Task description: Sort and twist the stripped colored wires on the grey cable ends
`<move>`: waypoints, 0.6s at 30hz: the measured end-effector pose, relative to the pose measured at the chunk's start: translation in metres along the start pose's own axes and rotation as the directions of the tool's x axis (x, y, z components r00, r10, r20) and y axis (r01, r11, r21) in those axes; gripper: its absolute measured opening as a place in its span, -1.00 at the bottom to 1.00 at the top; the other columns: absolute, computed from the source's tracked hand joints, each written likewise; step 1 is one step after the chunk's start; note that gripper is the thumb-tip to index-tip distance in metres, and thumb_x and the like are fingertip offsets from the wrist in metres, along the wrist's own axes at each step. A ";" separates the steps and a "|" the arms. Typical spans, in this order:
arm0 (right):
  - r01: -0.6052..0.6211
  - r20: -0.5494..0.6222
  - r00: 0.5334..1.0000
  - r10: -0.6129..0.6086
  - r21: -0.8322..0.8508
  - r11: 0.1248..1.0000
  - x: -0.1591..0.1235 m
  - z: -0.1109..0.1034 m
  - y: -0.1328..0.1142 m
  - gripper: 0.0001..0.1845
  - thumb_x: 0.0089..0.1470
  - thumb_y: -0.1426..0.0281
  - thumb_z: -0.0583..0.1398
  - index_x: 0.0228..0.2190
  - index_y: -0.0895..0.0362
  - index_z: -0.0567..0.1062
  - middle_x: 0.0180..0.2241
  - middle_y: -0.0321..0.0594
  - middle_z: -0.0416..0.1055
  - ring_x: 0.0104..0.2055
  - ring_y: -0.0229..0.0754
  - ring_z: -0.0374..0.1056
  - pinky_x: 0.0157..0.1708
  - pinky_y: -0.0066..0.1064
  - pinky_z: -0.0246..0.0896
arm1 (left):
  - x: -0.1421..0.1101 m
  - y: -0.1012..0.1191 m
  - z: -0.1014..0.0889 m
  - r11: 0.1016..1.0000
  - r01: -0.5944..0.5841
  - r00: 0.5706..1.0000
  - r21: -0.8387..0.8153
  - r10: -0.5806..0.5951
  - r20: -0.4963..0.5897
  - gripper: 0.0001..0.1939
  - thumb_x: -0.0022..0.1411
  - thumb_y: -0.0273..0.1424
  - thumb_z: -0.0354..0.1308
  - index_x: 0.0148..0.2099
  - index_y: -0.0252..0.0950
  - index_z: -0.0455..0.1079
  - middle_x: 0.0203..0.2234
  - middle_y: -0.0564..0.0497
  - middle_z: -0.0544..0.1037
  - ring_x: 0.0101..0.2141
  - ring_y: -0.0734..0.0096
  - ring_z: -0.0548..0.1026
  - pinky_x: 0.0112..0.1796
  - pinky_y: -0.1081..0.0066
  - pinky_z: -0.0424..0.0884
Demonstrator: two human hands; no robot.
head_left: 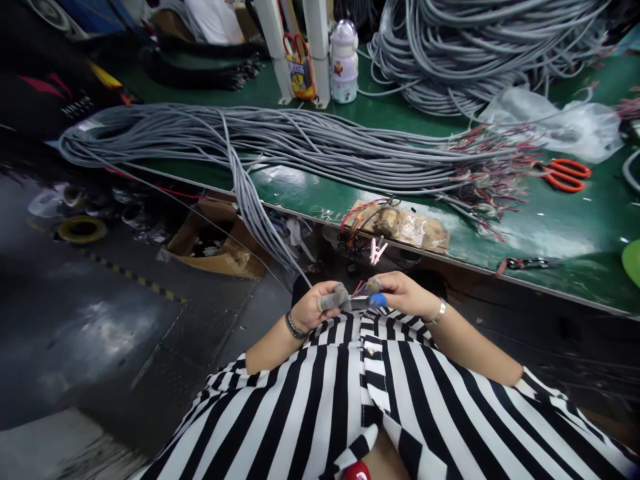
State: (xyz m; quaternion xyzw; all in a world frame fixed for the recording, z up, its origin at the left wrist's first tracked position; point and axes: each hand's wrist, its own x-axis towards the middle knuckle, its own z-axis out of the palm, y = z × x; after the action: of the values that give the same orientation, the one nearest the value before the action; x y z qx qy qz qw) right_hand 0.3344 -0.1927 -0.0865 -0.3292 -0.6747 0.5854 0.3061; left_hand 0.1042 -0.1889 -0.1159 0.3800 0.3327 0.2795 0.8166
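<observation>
My left hand [320, 303] is closed around the end of a grey cable [260, 220] that hangs down from the green bench [550, 227]. Grey finger covers sit on its thumb and forefinger. My right hand [400, 293] pinches the thin coloured wires [361, 288] that stick out of that cable end; a blue cover shows on one fingertip. Both hands meet close to my striped shirt, below the bench edge. A long bundle of grey cables [300, 143] lies across the bench, its stripped red and dark wire ends [493, 167] fanned out to the right.
Orange-handled scissors [565, 175] lie at the right of the bench near a clear plastic bag [560, 123]. A big coil of grey cable [475, 47] fills the back. A white bottle [344, 63] stands by white posts. A worn block [405, 227] sits at the bench edge. An open cardboard box [220, 240] rests on the floor.
</observation>
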 end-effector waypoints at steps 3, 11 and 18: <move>-0.097 -0.257 0.954 0.152 0.215 0.972 -0.013 -0.009 0.016 -0.63 -0.02 0.10 0.28 -0.56 0.17 0.49 -0.57 -0.25 0.38 -0.53 -0.28 0.20 -0.48 -0.43 0.14 | 0.000 0.006 -0.008 0.980 -0.127 0.988 -0.153 0.112 -0.107 -0.53 -0.10 -0.06 0.36 -0.48 -0.33 0.28 -0.74 0.17 0.26 -0.76 0.75 0.00 -0.68 0.54 -0.06; 0.066 -0.409 0.886 -0.216 -0.350 0.935 -0.020 0.020 -0.013 -0.79 0.06 0.28 0.22 -0.26 0.10 0.54 -0.25 -0.07 0.49 -0.30 -0.11 0.39 -0.28 -0.30 0.32 | 0.003 0.005 -0.013 0.971 -0.210 0.975 -0.117 0.199 -0.099 -0.55 0.01 -0.01 0.28 -0.39 -0.33 0.34 -0.74 0.13 0.34 -0.75 0.60 0.23 -0.69 0.52 0.11; 0.098 -0.275 0.911 -0.308 -0.581 0.808 0.011 0.034 -0.018 -0.59 0.13 0.40 0.14 0.04 0.13 0.40 -0.05 -0.01 0.44 -0.05 -0.06 0.38 -0.06 -0.25 0.32 | 0.002 -0.004 -0.006 0.991 -0.076 0.995 -0.108 0.083 0.053 -0.48 -0.02 0.02 0.31 -0.32 -0.34 0.31 -0.71 0.08 0.47 -0.76 0.53 0.37 -0.73 0.59 0.22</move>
State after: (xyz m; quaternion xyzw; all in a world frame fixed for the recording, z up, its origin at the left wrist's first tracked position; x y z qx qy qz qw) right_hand 0.2995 -0.2056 -0.0723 -0.4288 -0.7799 0.2576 0.3762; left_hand 0.1016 -0.1875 -0.1227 0.3569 0.2784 0.3181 0.8330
